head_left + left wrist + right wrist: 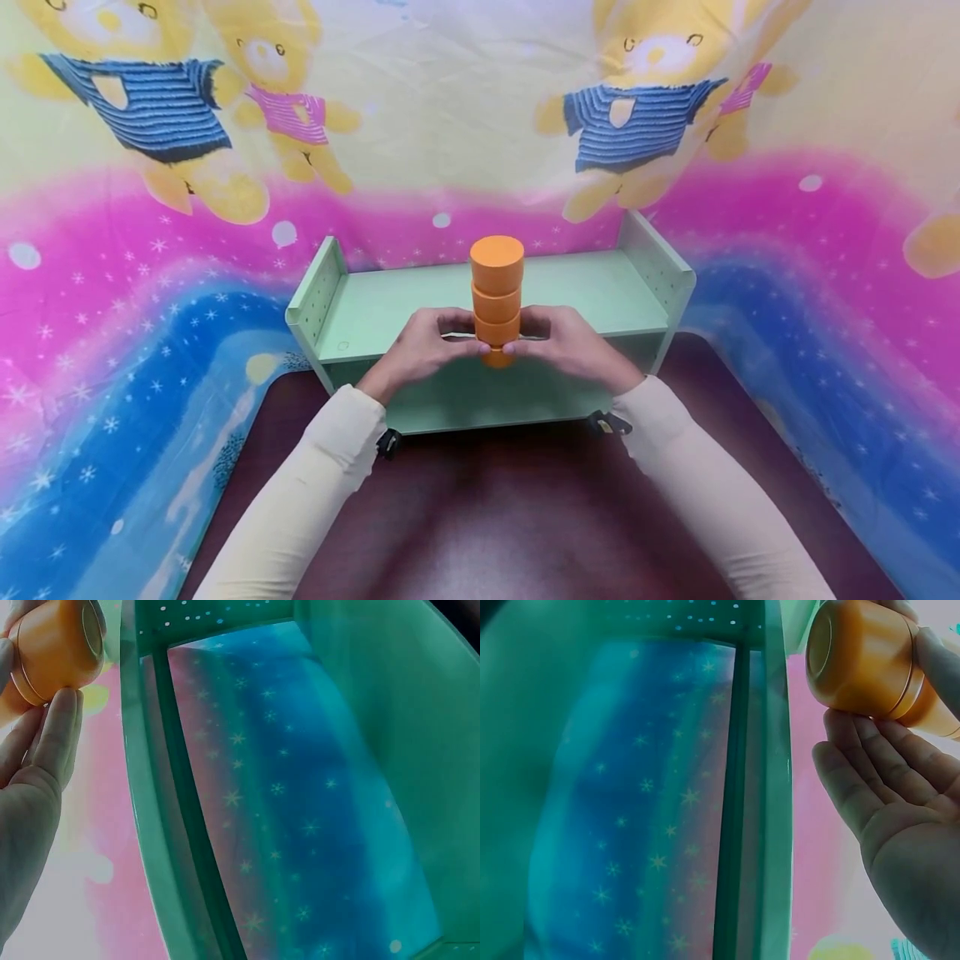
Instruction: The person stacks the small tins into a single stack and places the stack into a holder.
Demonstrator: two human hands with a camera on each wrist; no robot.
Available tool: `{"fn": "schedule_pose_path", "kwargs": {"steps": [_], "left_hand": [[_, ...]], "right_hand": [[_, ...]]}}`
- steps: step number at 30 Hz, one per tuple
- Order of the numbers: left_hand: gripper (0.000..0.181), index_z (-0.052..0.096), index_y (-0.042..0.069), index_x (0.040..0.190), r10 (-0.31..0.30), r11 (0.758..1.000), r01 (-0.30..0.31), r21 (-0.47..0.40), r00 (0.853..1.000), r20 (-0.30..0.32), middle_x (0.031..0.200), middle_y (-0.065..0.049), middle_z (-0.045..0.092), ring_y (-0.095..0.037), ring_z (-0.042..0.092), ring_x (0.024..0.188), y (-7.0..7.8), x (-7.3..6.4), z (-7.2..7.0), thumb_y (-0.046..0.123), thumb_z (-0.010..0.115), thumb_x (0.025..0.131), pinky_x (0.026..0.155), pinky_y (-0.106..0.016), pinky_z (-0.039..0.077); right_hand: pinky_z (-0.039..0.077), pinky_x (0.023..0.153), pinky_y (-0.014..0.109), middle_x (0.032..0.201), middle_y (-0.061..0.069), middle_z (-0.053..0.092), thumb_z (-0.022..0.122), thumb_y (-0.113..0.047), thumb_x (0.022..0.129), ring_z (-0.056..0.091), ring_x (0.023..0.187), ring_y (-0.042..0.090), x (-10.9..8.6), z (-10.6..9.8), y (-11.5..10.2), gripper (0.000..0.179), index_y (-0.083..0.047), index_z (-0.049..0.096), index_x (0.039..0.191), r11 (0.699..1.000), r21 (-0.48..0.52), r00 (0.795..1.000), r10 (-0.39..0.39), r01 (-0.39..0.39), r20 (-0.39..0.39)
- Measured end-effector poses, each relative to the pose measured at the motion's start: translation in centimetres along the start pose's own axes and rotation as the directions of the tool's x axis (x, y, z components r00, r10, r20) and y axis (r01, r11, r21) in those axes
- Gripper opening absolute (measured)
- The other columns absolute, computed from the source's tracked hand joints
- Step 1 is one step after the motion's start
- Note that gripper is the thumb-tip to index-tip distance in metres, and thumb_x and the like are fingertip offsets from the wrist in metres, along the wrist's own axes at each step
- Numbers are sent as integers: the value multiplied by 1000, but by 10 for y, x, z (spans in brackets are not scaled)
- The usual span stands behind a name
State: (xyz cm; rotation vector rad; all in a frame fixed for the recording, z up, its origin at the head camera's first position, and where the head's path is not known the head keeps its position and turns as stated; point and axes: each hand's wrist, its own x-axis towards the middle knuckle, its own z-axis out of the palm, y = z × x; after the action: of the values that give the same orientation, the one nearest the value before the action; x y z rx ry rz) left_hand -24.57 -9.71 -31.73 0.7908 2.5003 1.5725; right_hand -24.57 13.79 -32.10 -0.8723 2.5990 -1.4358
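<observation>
A column of nested orange cups (497,279) is held upright between both hands, in front of the green shelf. From the left side, my left hand (427,346) grips the lower part, with its thumb across the front. My right hand (566,342) holds the same part from the right, and the two thumb tips come close together at the front. The left wrist view has the rounded bottom cup (64,645) above my fingers (58,735). In the right wrist view, fingertips (840,724) lie right under the bottom cup (855,660).
A pale green two-level shelf (405,304) with raised, perforated side panels (660,262) stands on a dark reddish-brown table (480,517). Behind and around it hangs a cloth (450,108) printed with bears and snowflakes. Dark wrist straps (388,443) hang below both cuffs.
</observation>
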Motion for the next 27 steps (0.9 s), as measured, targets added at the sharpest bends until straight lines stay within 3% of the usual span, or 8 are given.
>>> {"fn": "schedule_pose_path", "kwargs": {"steps": [12, 27], "left_hand": [[44, 64, 9, 116, -20, 1000, 20, -15, 1000, -16, 111, -3, 65, -18, 61, 104, -5, 10, -4, 26, 77, 77, 88, -34, 52], [46, 61, 8, 120, -62, 998, 63, 21, 997, -56, 114, -2, 64, -16, 60, 106, -12, 25, -8, 28, 75, 80, 89, -33, 52]], "right_hand": [[50, 91, 35, 113, 2, 65, 74, -40, 79, 61, 103, 15, 14, -4, 7, 54, -8, 61, 121, 999, 22, 999, -38, 38, 14], [51, 91, 36, 117, 3, 62, 72, -42, 80, 60, 105, 16, 36, -6, 16, 58, -9, 57, 125, 1000, -8, 999, 27, -27, 28]]}}
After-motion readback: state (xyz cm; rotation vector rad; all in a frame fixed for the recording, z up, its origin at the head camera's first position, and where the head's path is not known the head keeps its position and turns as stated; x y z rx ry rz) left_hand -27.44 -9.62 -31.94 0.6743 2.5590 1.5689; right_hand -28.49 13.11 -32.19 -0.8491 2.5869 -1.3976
